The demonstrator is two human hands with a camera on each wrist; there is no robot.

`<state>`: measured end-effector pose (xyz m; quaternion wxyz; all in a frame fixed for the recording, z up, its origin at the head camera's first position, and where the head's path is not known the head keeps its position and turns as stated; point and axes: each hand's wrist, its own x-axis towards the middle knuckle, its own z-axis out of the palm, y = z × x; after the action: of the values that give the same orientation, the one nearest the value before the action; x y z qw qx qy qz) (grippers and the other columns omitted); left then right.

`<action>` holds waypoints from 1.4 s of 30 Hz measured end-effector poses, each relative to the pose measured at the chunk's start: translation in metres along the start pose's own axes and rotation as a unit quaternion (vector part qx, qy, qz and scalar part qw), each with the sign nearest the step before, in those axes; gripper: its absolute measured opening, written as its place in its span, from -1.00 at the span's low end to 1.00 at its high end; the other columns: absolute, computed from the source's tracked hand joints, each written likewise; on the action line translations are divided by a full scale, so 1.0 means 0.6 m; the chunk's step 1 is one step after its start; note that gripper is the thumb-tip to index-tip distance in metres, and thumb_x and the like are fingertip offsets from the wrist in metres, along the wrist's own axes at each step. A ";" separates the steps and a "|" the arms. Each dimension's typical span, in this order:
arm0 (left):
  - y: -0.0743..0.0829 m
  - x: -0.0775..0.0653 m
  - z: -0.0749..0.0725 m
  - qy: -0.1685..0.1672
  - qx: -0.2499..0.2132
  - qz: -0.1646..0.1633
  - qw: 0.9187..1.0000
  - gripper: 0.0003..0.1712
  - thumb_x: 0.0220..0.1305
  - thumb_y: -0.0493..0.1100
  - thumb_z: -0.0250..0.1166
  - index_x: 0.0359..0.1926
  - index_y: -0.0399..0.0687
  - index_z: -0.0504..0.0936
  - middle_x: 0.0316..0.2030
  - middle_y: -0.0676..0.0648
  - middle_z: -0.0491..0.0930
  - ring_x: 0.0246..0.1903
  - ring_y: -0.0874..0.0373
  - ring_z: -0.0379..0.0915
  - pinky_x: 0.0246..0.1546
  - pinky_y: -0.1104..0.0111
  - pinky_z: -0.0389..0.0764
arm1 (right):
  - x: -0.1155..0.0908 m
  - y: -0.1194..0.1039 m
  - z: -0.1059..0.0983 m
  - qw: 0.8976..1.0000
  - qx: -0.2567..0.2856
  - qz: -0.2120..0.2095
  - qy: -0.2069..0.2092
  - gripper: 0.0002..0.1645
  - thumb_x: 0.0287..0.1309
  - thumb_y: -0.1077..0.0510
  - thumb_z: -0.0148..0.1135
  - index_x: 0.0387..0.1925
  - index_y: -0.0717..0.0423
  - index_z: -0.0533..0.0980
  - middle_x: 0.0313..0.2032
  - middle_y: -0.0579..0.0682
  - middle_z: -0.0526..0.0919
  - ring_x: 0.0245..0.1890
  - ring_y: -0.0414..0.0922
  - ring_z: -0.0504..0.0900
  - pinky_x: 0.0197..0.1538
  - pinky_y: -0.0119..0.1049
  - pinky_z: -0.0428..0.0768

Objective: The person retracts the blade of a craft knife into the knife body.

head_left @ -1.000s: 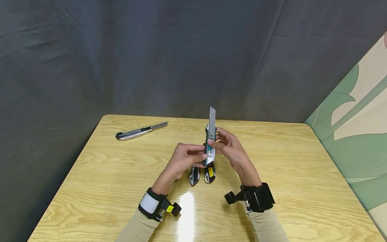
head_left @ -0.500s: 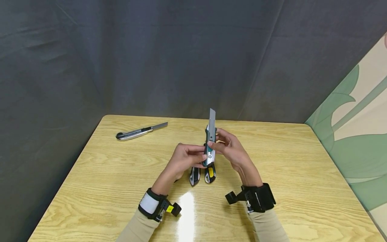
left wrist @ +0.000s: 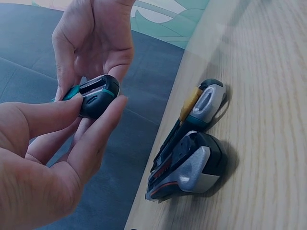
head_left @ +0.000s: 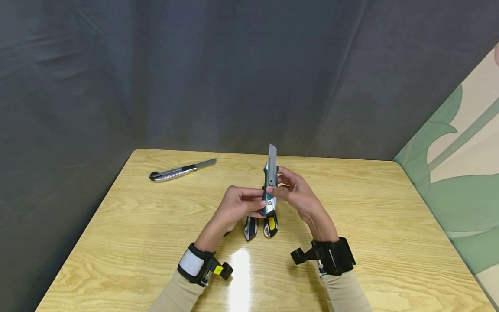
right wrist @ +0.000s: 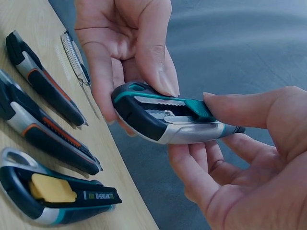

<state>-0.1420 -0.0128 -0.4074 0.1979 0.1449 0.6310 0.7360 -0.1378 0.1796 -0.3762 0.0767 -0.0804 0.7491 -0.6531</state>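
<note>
Head view: the left hand [head_left: 241,201] pinched the lower end of a teal cutter [head_left: 269,203], the right hand [head_left: 298,191] its middle, both angled inward, blade [head_left: 272,158] reaching beyond the fingertips. Under the fingers lay a yellow-slider cutter [head_left: 271,225]; farther left of them, a silver cutter [head_left: 173,173].

Teal, black and silver cutter [right wrist: 165,127], yellowish wood-grained table [head_left: 117,242], dark grey cloth [head_left: 234,78], green-and-cream leaf-patterned wall [head_left: 460,208]

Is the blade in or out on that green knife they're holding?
Out: in the head view, the blade sticks well past the front of the green knife.
</note>
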 end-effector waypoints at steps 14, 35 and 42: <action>0.005 0.004 -0.006 0.001 0.002 0.001 1.000 -0.70 0.13 -0.33 0.33 -0.06 -0.19 0.67 -0.12 -0.32 0.66 -0.28 -0.08 0.63 -0.31 0.18 0.76 | 0.002 -0.008 0.002 1.000 -0.021 0.015 0.009 -0.39 0.12 0.08 0.30 0.22 -0.24 0.39 -0.17 0.17 0.50 -0.16 0.08 0.50 -0.08 -0.06 0.66; 0.006 0.001 -0.003 0.004 -0.002 -0.012 1.000 -0.70 0.12 -0.36 0.32 -0.07 -0.20 0.68 -0.11 -0.32 0.66 -0.27 -0.07 0.63 -0.34 0.15 0.76 | -0.001 -0.009 0.003 1.000 -0.012 0.022 0.012 -0.44 0.14 0.16 0.28 0.19 -0.12 0.41 -0.16 0.23 0.50 -0.22 0.10 0.57 -0.13 0.05 0.70; 0.006 -0.001 -0.005 0.008 -0.009 -0.020 1.000 -0.67 0.11 -0.36 0.33 -0.05 -0.22 0.66 -0.11 -0.34 0.66 -0.26 -0.07 0.62 -0.34 0.15 0.76 | -0.003 -0.009 0.005 1.000 -0.011 0.023 -0.005 -0.36 0.11 0.20 0.29 0.23 -0.17 0.36 -0.11 0.25 0.48 -0.19 0.11 0.57 -0.12 -0.05 0.70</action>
<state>-0.1432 -0.0162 -0.4044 0.2087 0.1251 0.6288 0.7385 -0.1355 0.1762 -0.3714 0.0951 -0.0672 0.7576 -0.6422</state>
